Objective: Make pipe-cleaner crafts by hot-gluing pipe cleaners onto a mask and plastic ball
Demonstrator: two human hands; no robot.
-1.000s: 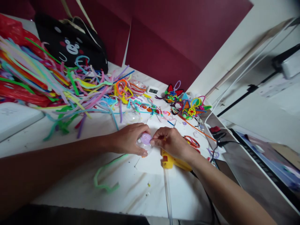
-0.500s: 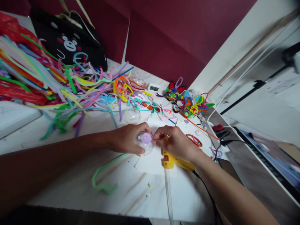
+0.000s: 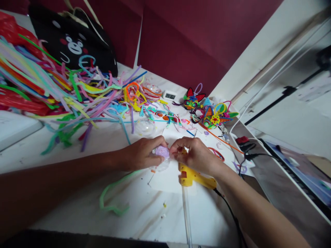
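Bare tabletop (image 3: 160,213) lies open toward the near edge, crossed only by a green pipe cleaner (image 3: 113,194). The pipe-cleaner heap (image 3: 64,93) crowds the far left. The left hand (image 3: 142,155) grips what seems a clear plastic ball (image 3: 160,166) mid-table. The right hand (image 3: 198,156) pinches the lilac coil (image 3: 162,151) on it, above the yellow glue gun (image 3: 192,176). Both hands have stayed put since a second ago, and the fingers now cover more of the coil.
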